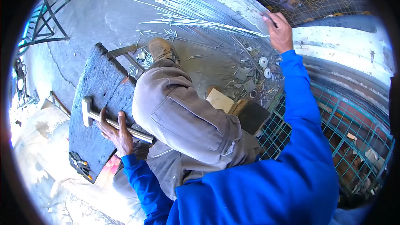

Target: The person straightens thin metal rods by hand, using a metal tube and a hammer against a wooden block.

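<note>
My left hand [116, 133] is closed round the handle of a metal hammer [137, 135]. The steel head lies toward the left, over a dark, worn wooden bench [93, 83]. Up at the right, my right hand [281, 33] has its fingers pinched together, with a small dark piece perhaps between them that I cannot make out. Ends of a fanned bundle of thin metal rods [200, 24] converge beside that hand. Whether it grips them is hidden. The other ends of the rods spread leftward across the concrete floor.
Short cut rod pieces [170, 33] litter the floor by my boot [162, 50]. Two pale discs [263, 62] lie near the wall ledge [333, 43]. A green wire-mesh cage [354, 129] stands at right. Spring clamps [81, 165] hang at the bench corner. A metal frame [46, 21] stands at far left.
</note>
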Demonstrator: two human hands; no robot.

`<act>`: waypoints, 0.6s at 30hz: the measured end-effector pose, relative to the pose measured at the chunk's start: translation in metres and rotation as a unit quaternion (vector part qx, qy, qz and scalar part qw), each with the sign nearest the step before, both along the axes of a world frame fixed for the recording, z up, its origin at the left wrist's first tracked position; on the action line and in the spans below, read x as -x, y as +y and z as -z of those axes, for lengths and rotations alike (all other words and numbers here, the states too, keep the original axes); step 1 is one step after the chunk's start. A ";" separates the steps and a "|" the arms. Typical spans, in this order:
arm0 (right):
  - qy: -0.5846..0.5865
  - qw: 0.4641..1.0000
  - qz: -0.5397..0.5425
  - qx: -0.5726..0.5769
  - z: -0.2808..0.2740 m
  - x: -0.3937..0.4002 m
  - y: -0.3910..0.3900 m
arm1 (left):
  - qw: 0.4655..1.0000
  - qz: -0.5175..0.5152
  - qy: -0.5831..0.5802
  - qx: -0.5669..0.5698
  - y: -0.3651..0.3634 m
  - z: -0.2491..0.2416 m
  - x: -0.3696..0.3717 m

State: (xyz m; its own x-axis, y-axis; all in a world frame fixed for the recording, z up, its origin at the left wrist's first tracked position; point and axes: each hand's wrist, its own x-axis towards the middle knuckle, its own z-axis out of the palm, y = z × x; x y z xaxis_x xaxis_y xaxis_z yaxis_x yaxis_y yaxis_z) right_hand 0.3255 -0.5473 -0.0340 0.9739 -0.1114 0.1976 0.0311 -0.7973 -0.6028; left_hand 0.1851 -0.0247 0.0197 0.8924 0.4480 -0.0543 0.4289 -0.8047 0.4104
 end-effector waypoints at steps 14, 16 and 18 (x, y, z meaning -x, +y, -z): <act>0.226 0.969 0.088 0.054 0.067 -0.040 -0.072 | 1.000 -0.005 0.007 0.005 0.002 0.006 -0.003; 0.202 0.973 0.075 0.083 0.080 -0.055 -0.079 | 1.000 -0.008 0.011 0.028 0.002 0.005 -0.004; 0.187 0.964 0.061 0.177 0.089 -0.072 -0.084 | 0.998 -0.016 0.014 0.051 0.003 0.003 -0.004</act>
State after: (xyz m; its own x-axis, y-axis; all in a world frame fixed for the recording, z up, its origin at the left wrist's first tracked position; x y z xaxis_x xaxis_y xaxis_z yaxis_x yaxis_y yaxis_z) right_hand 0.3978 -0.6318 -0.1233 0.9684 -0.2201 -0.1175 -0.2429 -0.9393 -0.2423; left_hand 0.1886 -0.0222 0.0166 0.8753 0.4669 -0.1259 0.4662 -0.7457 0.4760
